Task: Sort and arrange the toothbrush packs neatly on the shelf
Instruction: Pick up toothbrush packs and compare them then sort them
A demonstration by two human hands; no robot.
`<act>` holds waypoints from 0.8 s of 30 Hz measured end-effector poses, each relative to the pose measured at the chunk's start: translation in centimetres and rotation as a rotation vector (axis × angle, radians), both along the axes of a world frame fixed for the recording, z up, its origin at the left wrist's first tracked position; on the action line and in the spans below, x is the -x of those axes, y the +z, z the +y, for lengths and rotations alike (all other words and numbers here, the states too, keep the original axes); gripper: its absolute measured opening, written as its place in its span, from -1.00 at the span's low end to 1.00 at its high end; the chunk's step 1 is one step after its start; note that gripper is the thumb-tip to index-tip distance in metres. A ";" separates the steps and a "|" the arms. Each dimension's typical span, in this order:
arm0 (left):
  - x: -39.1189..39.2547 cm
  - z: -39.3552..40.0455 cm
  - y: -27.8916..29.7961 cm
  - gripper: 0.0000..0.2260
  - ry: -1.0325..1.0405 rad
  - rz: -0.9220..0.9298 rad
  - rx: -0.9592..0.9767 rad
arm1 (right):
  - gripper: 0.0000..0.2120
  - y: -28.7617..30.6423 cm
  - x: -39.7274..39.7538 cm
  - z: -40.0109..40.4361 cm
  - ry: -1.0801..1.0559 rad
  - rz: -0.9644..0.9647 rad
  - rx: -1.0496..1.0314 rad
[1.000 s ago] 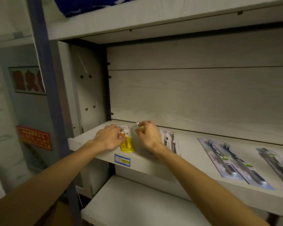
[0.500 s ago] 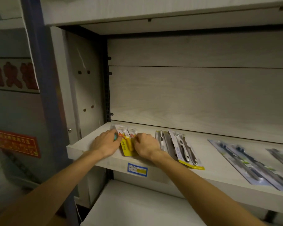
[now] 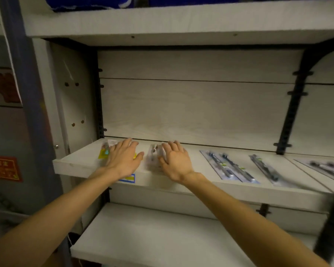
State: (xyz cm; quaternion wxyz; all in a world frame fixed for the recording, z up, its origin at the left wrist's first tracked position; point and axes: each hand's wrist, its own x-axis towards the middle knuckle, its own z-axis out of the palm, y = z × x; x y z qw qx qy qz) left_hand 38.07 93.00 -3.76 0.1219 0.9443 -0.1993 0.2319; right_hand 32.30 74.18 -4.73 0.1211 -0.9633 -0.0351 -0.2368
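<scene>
The left hand (image 3: 121, 160) lies flat, fingers straight, on the yellow-backed toothbrush pack (image 3: 104, 152); the right hand (image 3: 176, 160) likewise presses the clear grey pack (image 3: 153, 156), probably squaring both on the pale wooden shelf (image 3: 201, 186).

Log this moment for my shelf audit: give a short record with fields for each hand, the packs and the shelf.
left hand: flat, fingers straight, on the yellow pack
right hand: flat, fingers spread, on the clear pack
other packs: blue packs lie flat farther right, untouched
shelf: middle board, all packs on it
label: blue tag on the front edge, partly hidden by the left wrist
</scene>
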 end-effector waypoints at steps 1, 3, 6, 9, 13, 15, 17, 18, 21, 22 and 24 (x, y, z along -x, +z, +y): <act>1.8 -1.6 0.2 -0.51 -0.008 -0.020 -0.028 | -0.46 0.1 1.7 -1.5 -0.013 -0.001 0.003; 5.4 -4.8 0.4 -0.50 -0.046 -0.062 -0.052 | -0.38 0.3 5.4 -4.6 -0.041 -0.006 -0.001; 10.5 -10.0 -0.2 -0.47 -0.118 -0.102 -0.074 | -0.31 0.4 11.9 -9.5 -0.085 -0.042 -0.030; 16.1 -15.8 -0.9 -0.43 -0.206 -0.111 -0.076 | -0.28 0.0 19.4 -15.3 -0.105 -0.057 -0.034; 23.5 -23.4 -1.8 -0.57 -0.405 -0.160 -0.069 | -0.37 0.0 29.0 -23.4 -0.147 -0.117 -0.036; 26.7 -27.1 -1.5 -0.61 -0.478 -0.205 -0.110 | -0.43 0.6 33.1 -27.3 -0.201 -0.126 -0.023; 29.8 -30.9 -0.7 -0.61 -0.531 -0.232 -0.120 | -0.47 1.2 36.4 -31.2 -0.264 -0.129 -0.014; 31.3 -32.8 -0.3 -0.61 -0.560 -0.231 -0.108 | -0.48 1.3 37.8 -33.1 -0.298 -0.135 -0.028; 34.8 -38.5 0.4 -0.61 -0.652 -0.251 -0.121 | -0.48 0.7 41.6 -38.5 -0.390 -0.123 -0.056; 35.6 -40.3 0.5 -0.60 -0.685 -0.265 -0.147 | -0.47 0.3 42.7 -40.2 -0.413 -0.107 -0.053; 36.9 -44.0 0.4 -0.60 -0.731 -0.296 -0.197 | -0.44 -0.5 44.6 -43.6 -0.465 -0.083 -0.053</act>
